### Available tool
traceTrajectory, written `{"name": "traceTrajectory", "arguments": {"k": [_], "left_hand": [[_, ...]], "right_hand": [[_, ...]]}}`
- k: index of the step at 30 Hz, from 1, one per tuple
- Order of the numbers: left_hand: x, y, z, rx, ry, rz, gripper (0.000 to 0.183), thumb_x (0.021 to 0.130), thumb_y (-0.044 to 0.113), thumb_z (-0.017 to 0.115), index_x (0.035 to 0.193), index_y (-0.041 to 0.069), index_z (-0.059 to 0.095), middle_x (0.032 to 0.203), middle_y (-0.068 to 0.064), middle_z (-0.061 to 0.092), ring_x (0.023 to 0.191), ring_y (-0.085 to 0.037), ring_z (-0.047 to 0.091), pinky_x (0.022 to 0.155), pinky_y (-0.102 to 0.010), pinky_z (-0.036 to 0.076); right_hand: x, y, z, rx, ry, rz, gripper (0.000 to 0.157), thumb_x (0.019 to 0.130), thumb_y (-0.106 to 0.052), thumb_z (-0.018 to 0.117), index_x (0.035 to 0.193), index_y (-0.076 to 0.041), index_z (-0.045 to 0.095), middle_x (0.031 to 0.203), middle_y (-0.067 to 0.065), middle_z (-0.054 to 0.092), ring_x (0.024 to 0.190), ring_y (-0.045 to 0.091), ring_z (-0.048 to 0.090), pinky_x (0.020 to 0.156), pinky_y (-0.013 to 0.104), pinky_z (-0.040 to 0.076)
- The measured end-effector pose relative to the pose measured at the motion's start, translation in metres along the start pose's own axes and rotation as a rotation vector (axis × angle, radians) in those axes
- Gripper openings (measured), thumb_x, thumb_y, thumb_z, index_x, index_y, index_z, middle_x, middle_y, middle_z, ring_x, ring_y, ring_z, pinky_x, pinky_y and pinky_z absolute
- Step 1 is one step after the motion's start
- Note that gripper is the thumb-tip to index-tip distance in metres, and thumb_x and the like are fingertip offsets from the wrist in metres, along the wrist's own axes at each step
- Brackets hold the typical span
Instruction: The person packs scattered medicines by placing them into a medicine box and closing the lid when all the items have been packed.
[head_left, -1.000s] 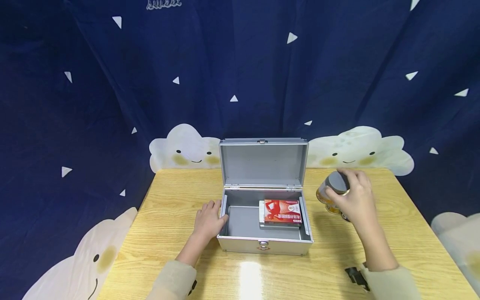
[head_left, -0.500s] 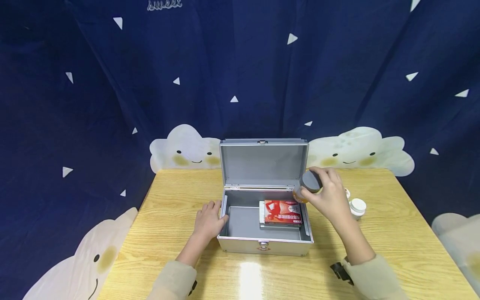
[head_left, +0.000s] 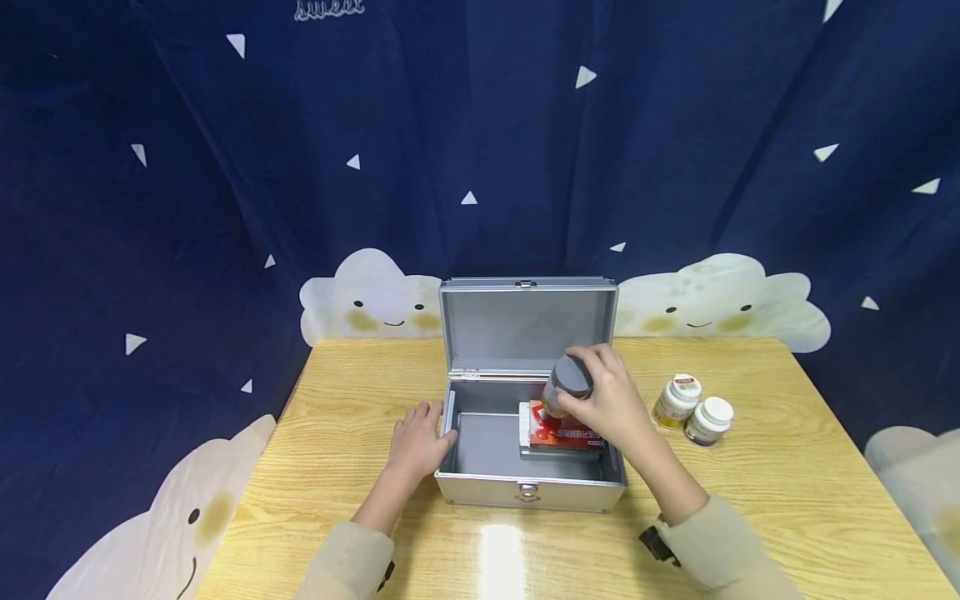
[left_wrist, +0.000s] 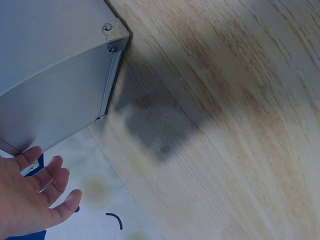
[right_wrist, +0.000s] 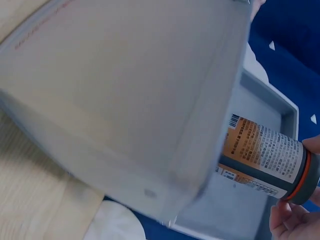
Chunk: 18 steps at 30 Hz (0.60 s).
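Note:
An aluminium case [head_left: 480, 493] stands with its lid raised. Inside, at the right, lies a red-and-white medicine box [head_left: 542, 427] on top of other flat packs. My right hand [head_left: 609, 400] grips a supplement bottle [head_left: 553, 403] by its dark lid and holds it tilted over that box. In the right wrist view the bottle [right_wrist: 260, 155] shows an orange and white printed label; the case wall hides its lower end. My left hand [head_left: 417, 440] holds the case's left wall, thumb over the rim. Its other fingers [left_wrist: 55, 182] are loosely bent outside.
Two white-capped pill bottles, one with a yellow label [head_left: 675, 403] and one with a dark label [head_left: 708, 422], stand right of the case on the wooden table [head_left: 345, 375]. A dark blue curtain [head_left: 465, 125] with clouds hangs behind.
My right hand has carried the bottle leftward from the table's right side to over the inside of the case. The two white-capped bottles are now uncovered. My left hand has stayed put.

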<state>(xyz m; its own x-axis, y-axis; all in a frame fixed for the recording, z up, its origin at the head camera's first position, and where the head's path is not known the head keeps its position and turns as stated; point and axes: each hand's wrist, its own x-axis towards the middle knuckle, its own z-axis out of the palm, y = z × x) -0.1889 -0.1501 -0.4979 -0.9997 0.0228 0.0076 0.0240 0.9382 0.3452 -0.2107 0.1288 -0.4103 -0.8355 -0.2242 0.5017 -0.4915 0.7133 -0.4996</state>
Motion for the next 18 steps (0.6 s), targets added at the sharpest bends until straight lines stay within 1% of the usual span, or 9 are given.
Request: {"name": "traceTrajectory", "arguments": {"k": [5, 9, 16, 18], "left_hand": [[0.0, 0.0, 0.0, -0.003, -0.005, -0.005, 0.057, 0.082, 0.039, 0.051, 0.13, 0.009, 0.047, 0.12, -0.014, 0.052, 0.11, -0.032, 0.045, 0.088, -0.05, 0.036], [0.0, 0.0, 0.0, -0.001, -0.004, 0.003, 0.057, 0.082, 0.039, 0.051, 0.13, 0.009, 0.047, 0.12, -0.015, 0.052, 0.11, -0.033, 0.045, 0.088, -0.05, 0.036], [0.001, -0.001, 0.001, -0.005, 0.008, 0.008, 0.055, 0.081, 0.037, 0.053, 0.129, 0.009, 0.048, 0.117, -0.014, 0.052, 0.108, -0.032, 0.046, 0.086, -0.05, 0.037], [0.001, -0.001, 0.002, -0.005, 0.016, 0.011, 0.055, 0.081, 0.037, 0.053, 0.128, 0.009, 0.049, 0.117, -0.014, 0.053, 0.108, -0.032, 0.047, 0.085, -0.049, 0.037]], "right_hand": [[-0.001, -0.007, 0.015, 0.0, -0.032, -0.054, 0.054, 0.064, -0.019, 0.074, 0.114, -0.006, 0.058, 0.103, 0.012, 0.053, 0.09, 0.027, 0.05, 0.067, 0.04, 0.049], [-0.003, -0.013, 0.025, -0.005, -0.069, -0.076, 0.053, 0.067, -0.021, 0.073, 0.116, -0.008, 0.057, 0.103, 0.009, 0.052, 0.09, 0.025, 0.049, 0.065, 0.037, 0.049], [-0.004, -0.021, 0.042, -0.019, -0.138, -0.1, 0.054, 0.069, -0.025, 0.073, 0.118, -0.009, 0.056, 0.106, 0.008, 0.052, 0.096, 0.024, 0.05, 0.07, 0.037, 0.048], [-0.004, -0.022, 0.047, -0.02, -0.15, -0.105, 0.054, 0.069, -0.025, 0.073, 0.118, -0.009, 0.056, 0.107, 0.008, 0.052, 0.096, 0.022, 0.05, 0.07, 0.035, 0.047]]}}
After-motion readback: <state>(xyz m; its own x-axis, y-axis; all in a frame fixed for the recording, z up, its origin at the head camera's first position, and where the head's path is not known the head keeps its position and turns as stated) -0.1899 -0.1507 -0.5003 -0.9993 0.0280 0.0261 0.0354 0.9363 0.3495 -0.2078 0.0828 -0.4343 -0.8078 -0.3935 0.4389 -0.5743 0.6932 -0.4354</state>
